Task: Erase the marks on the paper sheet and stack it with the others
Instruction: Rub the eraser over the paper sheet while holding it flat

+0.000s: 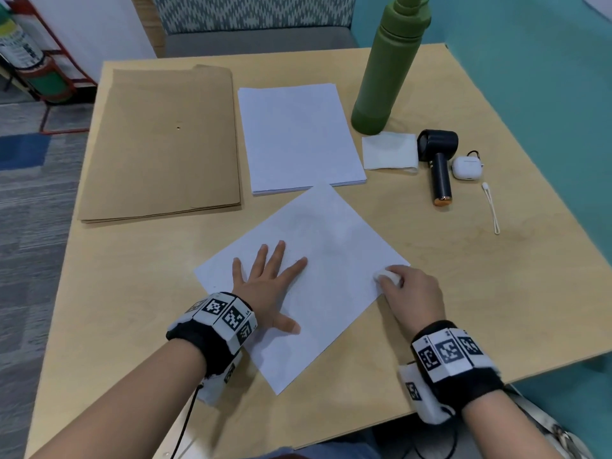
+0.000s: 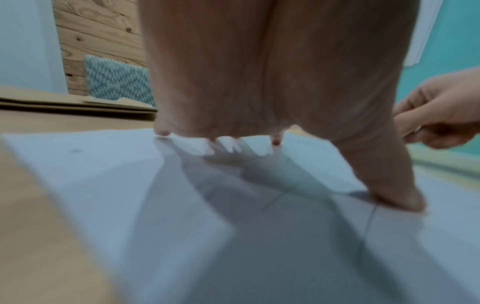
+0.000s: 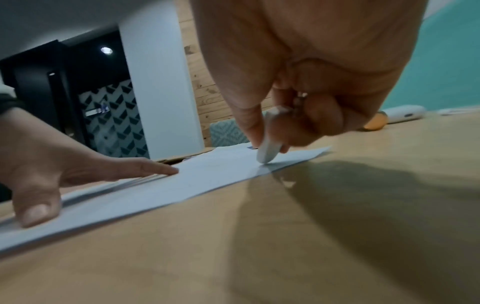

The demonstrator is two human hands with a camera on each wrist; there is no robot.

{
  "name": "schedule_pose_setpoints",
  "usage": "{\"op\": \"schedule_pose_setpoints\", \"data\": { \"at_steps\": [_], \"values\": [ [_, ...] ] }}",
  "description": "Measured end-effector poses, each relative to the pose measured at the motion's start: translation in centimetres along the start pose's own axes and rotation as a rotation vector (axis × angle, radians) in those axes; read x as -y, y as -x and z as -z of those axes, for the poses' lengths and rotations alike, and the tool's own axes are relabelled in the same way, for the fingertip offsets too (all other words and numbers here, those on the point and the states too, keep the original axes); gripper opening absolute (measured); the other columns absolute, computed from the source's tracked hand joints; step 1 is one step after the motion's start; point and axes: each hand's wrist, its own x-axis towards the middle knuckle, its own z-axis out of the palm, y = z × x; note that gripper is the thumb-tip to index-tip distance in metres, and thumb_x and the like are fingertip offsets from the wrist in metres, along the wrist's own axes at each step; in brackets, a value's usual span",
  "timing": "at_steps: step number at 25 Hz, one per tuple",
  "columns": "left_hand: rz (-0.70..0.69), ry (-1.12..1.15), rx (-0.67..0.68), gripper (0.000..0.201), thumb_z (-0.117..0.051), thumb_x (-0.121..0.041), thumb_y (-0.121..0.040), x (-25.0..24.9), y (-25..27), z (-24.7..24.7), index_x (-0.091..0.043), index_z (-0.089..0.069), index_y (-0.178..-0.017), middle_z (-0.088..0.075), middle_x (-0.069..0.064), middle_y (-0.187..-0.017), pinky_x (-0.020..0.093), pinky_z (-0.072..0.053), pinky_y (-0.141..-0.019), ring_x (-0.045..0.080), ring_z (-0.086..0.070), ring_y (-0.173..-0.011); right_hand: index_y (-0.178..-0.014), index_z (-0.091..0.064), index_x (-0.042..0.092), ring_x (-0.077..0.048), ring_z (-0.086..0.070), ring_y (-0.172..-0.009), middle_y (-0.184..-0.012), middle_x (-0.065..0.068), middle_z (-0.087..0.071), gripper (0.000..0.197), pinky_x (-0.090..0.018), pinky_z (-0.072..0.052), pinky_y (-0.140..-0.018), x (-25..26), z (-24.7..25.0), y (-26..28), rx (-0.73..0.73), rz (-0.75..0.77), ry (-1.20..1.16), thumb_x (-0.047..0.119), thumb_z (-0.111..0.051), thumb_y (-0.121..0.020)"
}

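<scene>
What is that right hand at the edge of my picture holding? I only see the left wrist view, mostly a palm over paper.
Observer: The right hand pinches a white eraser, its tip on the paper sheet.
Operator: Where on the sheet?
Observer: At the corner nearest that hand, by the edge.
Operator: And the other papers?
Observer: A white stack lies beyond the sheet, beside brown envelopes.
Operator: My hand?
Observer: The left hand presses flat, fingers spread.
</scene>
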Motion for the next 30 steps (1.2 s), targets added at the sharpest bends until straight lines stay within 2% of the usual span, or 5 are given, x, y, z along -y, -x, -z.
{"op": "schedule_pose_setpoints", "data": {
  "at_steps": [7,14,17,22,30],
  "values": [
    [-0.188,-0.02,-0.207,0.098,-0.067,-0.055,-0.075,-4.1,-2.2,1.7,-0.027,-0.01,-0.149,0.017,-0.005,-0.158,0.051,0.013,-0.113,0.022,0.025,-0.143,-0.107,-0.061,0.015,-0.004,-0.059,-0.048,-0.087,-0.011,-0.064,0.022,-0.021,-0.047,-0.06,0.7,-0.9,0.3,-0.114,-0.039,-0.491,0.011,-0.057,-0.085],
    [-0.203,-0.125,-0.069,0.117,-0.064,-0.067,-0.07,-4.4,-3.9,0.5,-0.032,0.016,-0.148,0.027,-0.011,-0.154,0.056,0.018,-0.109,0.024,0.027,-0.142,-0.112,-0.066,0.012,-0.018,-0.062,-0.103,-0.111,-0.004,-0.069,0.029,-0.016,-0.04,-0.083,1.8,-2.7,2.3,0.16,0.166,-0.148,0.018,-0.06,-0.085],
    [-0.205,-0.119,-0.057,0.119,-0.065,-0.066,-0.07,-4.3,-4.0,0.5,-0.033,0.019,-0.147,0.029,-0.011,-0.153,0.056,0.019,-0.108,0.024,0.029,-0.141,-0.105,-0.069,0.007,-0.023,-0.061,-0.099,-0.111,-0.011,-0.07,0.024,-0.013,-0.037,-0.072,1.4,-1.1,0.3,-0.04,0.035,-0.273,0.018,-0.06,-0.086],
    [-0.187,-0.125,-0.058,0.118,-0.065,-0.064,-0.071,-4.5,-4.1,0.4,-0.033,0.02,-0.146,0.029,-0.011,-0.153,0.056,0.019,-0.108,0.025,0.029,-0.141,-0.112,-0.067,0.011,-0.006,-0.061,-0.083,-0.097,-0.006,-0.069,0.029,-0.017,-0.04,-0.077,2.3,-4.4,3.4,0.19,0.218,-0.123,0.019,-0.055,-0.086],
    [-0.175,-0.135,-0.066,0.117,-0.067,-0.061,-0.072,-4.6,-4.3,0.5,-0.033,0.019,-0.147,0.029,-0.01,-0.154,0.057,0.017,-0.109,0.025,0.028,-0.141,-0.111,-0.066,0.008,-0.022,-0.063,-0.1,-0.109,-0.011,-0.07,0.027,-0.02,-0.044,-0.083,2.9,-3.9,3.5,0.071,0.112,-0.232,0.016,-0.056,-0.087]
  ]
}}
